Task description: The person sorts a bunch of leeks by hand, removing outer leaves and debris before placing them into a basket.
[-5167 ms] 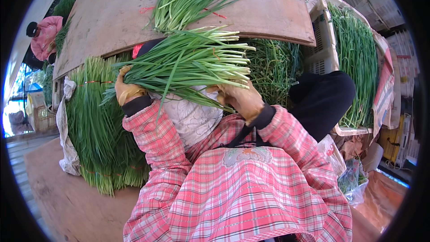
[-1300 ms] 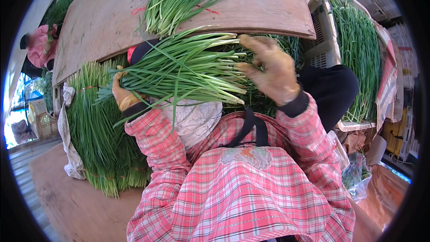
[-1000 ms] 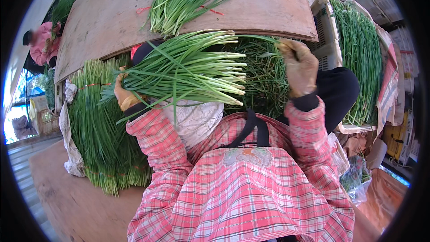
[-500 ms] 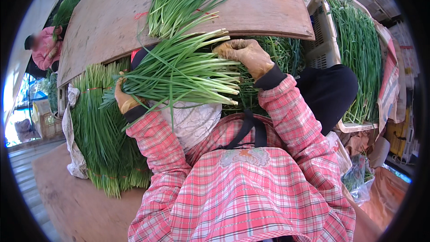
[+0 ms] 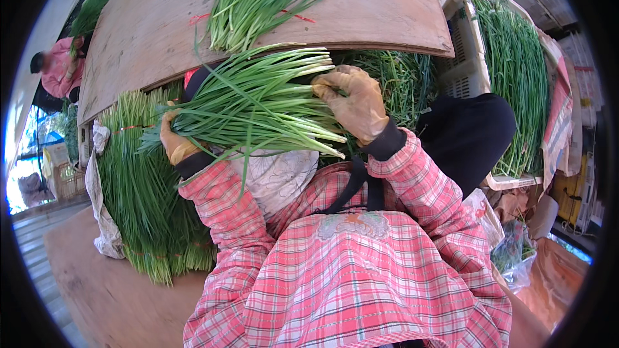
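A loose bunch of garlic chives [image 5: 258, 100] lies across my lap just below the board's edge, green leaves to the left and pale stem ends to the right. My left hand [image 5: 175, 135], in a tan glove, is closed round the leafy end; part of its fingers is hidden by the leaves. At the pale ends, my right hand [image 5: 353, 100], gloved alike, has its thumb and fingers curled together on a few stems. On the wooden board [image 5: 387, 13] in front rests another pile of chives [image 5: 258, 6], with a red tie [image 5: 198, 18] beside it.
Tied bundles of chives [image 5: 145, 187] stand at my left. On the right is a white crate [image 5: 474, 45] filled with long greens [image 5: 512, 84]. Loose greens [image 5: 400, 77] lie under the board's near edge. A person in pink [image 5: 62, 67] sits at the far left.
My right hand has shifted a little down and turned at the stem ends, which have spread slightly. My left hand keeps its hold, moving slightly left.
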The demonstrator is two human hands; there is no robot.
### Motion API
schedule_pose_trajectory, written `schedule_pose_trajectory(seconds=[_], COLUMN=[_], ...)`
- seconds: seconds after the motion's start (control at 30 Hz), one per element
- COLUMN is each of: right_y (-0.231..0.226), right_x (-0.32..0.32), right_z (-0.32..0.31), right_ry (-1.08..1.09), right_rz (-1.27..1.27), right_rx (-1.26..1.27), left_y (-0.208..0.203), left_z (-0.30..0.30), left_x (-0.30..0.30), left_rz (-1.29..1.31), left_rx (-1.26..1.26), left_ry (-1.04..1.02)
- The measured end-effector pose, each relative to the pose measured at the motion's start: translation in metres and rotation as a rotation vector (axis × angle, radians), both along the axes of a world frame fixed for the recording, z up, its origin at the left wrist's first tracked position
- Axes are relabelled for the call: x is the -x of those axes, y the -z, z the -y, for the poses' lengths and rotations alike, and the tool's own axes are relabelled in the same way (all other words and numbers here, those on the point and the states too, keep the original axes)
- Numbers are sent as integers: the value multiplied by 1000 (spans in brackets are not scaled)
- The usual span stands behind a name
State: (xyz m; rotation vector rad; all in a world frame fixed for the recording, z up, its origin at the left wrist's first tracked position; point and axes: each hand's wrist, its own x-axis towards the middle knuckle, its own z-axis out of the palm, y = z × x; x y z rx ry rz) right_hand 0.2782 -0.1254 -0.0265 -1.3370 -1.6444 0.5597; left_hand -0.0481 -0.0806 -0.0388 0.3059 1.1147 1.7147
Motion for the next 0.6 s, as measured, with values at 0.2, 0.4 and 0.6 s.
schedule_pose_trajectory(seconds=[0.2,0.4,0.6], right_y=[5,11,26], right_x=[-27,-55,-21], right_z=[11,-2,-22], right_ry=[130,-80,-452], right_rz=[-665,-508,-806], right_rx=[341,594,719], left_y=[-12,10,3], left_z=[5,-1,-3], left_x=[-15,9,5], left_rz=[-9,-159,36], left_rx=[38,0,27], left_ry=[-58,3,-12])
